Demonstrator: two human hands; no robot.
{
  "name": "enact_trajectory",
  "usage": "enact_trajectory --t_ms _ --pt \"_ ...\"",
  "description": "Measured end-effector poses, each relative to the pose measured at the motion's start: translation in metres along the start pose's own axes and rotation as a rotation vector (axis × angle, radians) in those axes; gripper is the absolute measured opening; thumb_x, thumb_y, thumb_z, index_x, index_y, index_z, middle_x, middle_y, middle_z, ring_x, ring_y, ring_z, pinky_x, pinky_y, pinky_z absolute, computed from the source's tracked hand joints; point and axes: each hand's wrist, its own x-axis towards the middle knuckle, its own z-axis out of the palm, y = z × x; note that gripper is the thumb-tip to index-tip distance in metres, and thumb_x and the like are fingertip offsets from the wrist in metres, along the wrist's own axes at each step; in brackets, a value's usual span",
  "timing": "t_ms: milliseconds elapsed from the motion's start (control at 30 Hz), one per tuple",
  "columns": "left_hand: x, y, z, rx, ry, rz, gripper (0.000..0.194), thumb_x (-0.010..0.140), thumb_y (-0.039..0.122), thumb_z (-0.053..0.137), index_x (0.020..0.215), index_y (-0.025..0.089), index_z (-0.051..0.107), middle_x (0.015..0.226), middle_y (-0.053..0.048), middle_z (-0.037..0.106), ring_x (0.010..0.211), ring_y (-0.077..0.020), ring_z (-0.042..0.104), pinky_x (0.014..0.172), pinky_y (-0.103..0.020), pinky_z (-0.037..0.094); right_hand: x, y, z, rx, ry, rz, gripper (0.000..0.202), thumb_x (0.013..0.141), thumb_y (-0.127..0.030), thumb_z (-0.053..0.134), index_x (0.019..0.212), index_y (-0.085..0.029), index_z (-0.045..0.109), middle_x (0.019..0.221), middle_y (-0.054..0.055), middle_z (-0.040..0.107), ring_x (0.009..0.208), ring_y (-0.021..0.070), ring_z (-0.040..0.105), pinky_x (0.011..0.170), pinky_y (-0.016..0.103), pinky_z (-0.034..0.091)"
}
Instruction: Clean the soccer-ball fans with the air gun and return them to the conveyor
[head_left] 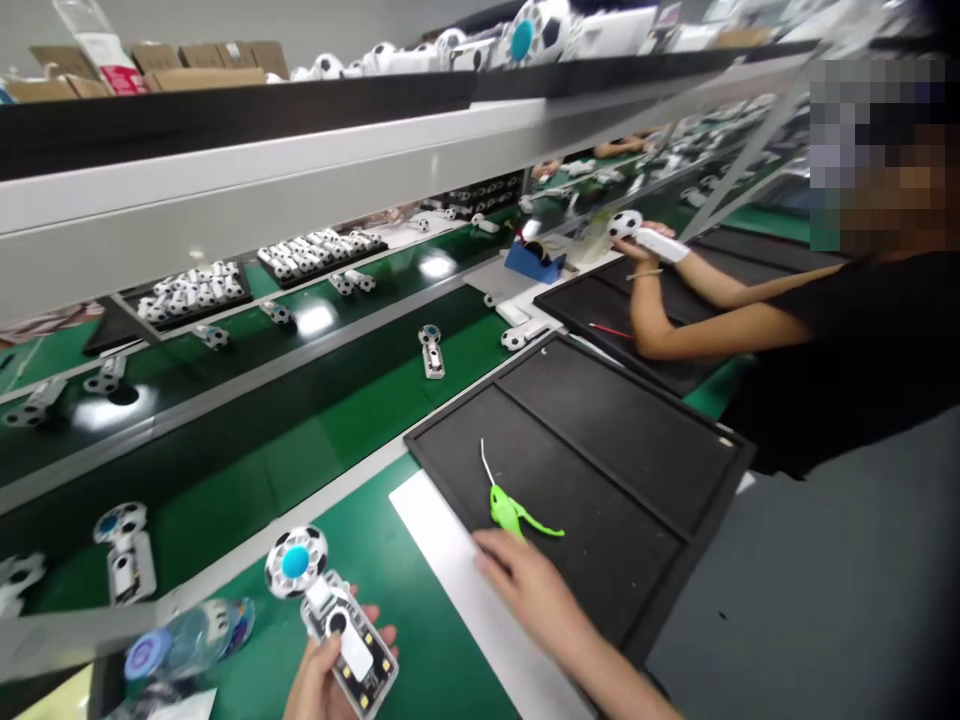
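Note:
In my left hand (337, 660) is a soccer-patterned device (360, 655) with a round head, a blue centre and an uncovered body showing a circuit board. The thumb presses on its body and the fingers wrap behind it. My right hand (525, 580) is at the near left edge of a black tray (600, 430), its fingers at the bottom end of a green air blow gun (506, 510) with a thin metal nozzle. The gun's lower part is hidden by the hand, so a grip on it cannot be made out.
Green conveyor belts (330, 430) carrying similar devices run beyond the table. A plastic bottle (199, 635) lies at lower left. A white shelf beam (300, 170) crosses above. At right, a person (847, 350) holds a white device (652, 240) near a blue tape dispenser (534, 260).

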Motion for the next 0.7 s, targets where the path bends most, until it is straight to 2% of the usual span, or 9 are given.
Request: enact_trajectory --t_ms 67,100,167,267,367,467,600,667,700 --pt "-0.011 0.005 -0.001 0.032 0.016 0.024 0.078 0.061 0.033 0.07 0.13 0.019 0.037 0.086 -0.007 0.07 0.078 -0.0264 0.066 0.075 -0.04 0.052 0.007 0.03 0.003 -0.15 0.074 0.069 0.046 0.085 -0.035 0.047 0.124 -0.009 0.049 0.128 0.023 0.048 0.117 0.0366 0.044 0.095 0.053 0.036" --pt "-0.016 0.008 -0.001 0.054 0.019 0.044 0.076 0.06 0.033 0.071 0.127 0.018 0.039 0.085 -0.007 0.069 0.077 -0.0256 0.065 0.074 -0.039 0.052 0.01 0.041 0.007 -0.213 0.092 0.094 0.052 0.083 -0.035 0.052 0.124 -0.004 0.048 0.128 0.027 0.045 0.117 0.041 0.042 0.093 0.056 0.036" --pt "-0.025 0.014 -0.005 0.08 0.015 0.08 0.07 0.06 0.035 0.072 0.12 0.017 0.043 0.083 -0.006 0.068 0.073 -0.0234 0.064 0.07 -0.037 0.052 0.011 0.054 0.017 -0.312 0.121 0.1 0.057 0.081 -0.036 0.055 0.125 -0.001 0.045 0.127 0.028 0.046 0.114 0.0423 0.043 0.089 0.056 0.039" --pt "-0.036 0.024 -0.019 0.101 0.003 0.093 0.059 0.063 0.043 0.072 0.11 0.017 0.047 0.076 -0.003 0.065 0.062 -0.0173 0.06 0.059 -0.03 0.05 0.007 0.056 0.03 -0.429 0.184 0.114 0.059 0.083 -0.04 0.049 0.124 0.002 0.043 0.117 0.028 0.05 0.105 0.0419 0.049 0.083 0.053 0.043" --pt "-0.048 0.032 -0.039 0.147 0.006 0.094 0.055 0.063 0.045 0.073 0.103 0.017 0.05 0.07 0.0 0.061 0.055 -0.0122 0.055 0.051 -0.024 0.044 0.005 0.053 0.034 -0.507 0.229 0.138 0.049 0.085 -0.032 0.047 0.116 0.005 0.048 0.098 0.028 0.057 0.094 0.0413 0.055 0.074 0.051 0.046" --pt "-0.061 0.039 -0.063 0.263 -0.01 0.147 0.049 0.065 0.048 0.071 0.096 0.015 0.052 0.068 -0.001 0.061 0.054 -0.0113 0.053 0.048 -0.022 0.042 0.004 0.05 0.027 -0.527 0.218 0.099 0.033 0.082 -0.023 0.049 0.104 0.002 0.056 0.085 0.023 0.062 0.084 0.0369 0.059 0.071 0.047 0.048" --pt "-0.076 0.047 -0.089 0.391 0.004 0.202 0.048 0.067 0.051 0.067 0.095 0.016 0.052 0.08 -0.006 0.063 0.058 -0.0136 0.057 0.049 -0.023 0.043 -0.014 0.027 0.0 -0.459 0.28 0.056 0.043 0.086 -0.032 0.042 0.116 -0.002 0.049 0.103 0.022 0.062 0.095 0.0311 0.059 0.081 0.041 0.048" --pt "-0.08 0.05 -0.099 0.403 0.005 0.206 0.05 0.066 0.05 0.068 0.1 0.017 0.05 0.087 -0.006 0.064 0.062 -0.0149 0.059 0.053 -0.024 0.045 -0.039 0.001 -0.015 -0.367 0.361 0.11 0.051 0.09 -0.04 0.026 0.123 -0.006 0.044 0.112 0.021 0.059 0.101 0.0297 0.058 0.079 0.039 0.05" --pt "-0.08 0.051 -0.103 0.409 0.001 0.21 0.051 0.065 0.049 0.069 0.101 0.018 0.049 0.089 -0.006 0.063 0.064 -0.0152 0.059 0.054 -0.024 0.046 -0.055 -0.015 -0.02 -0.182 0.436 0.215 0.054 0.089 -0.044 0.021 0.12 -0.01 0.049 0.112 0.019 0.06 0.101 0.0305 0.059 0.08 0.041 0.05"
